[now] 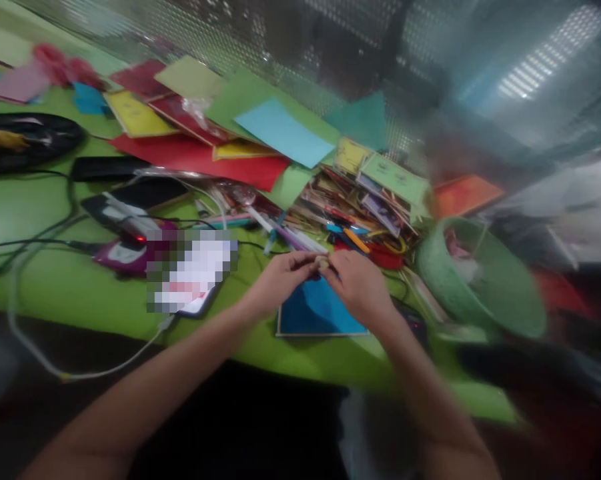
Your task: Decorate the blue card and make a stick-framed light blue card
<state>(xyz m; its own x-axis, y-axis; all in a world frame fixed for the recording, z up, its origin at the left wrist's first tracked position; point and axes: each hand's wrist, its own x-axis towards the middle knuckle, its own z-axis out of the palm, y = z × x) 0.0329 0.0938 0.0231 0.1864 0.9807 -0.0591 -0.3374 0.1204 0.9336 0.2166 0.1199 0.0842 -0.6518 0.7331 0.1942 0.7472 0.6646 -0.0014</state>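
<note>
Green table (70, 287) is buried in stuff; coloured paper sheets (275, 130) fanned along a perforated metal wall (260, 40), pens (290, 233) in a heap, cables (40, 233) trailing left, green basket (485, 280) on the right; left hand (280, 277) and right hand (357, 283) both pinch a tiny pale object (323, 262) just above a blue card (315, 310); too blurry to tell what it is.

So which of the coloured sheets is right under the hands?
The dark blue sheet at the table's near edge. The left hand and right hand meet above it; the light blue sheet and red sheet lie farther back in the pile.
</note>
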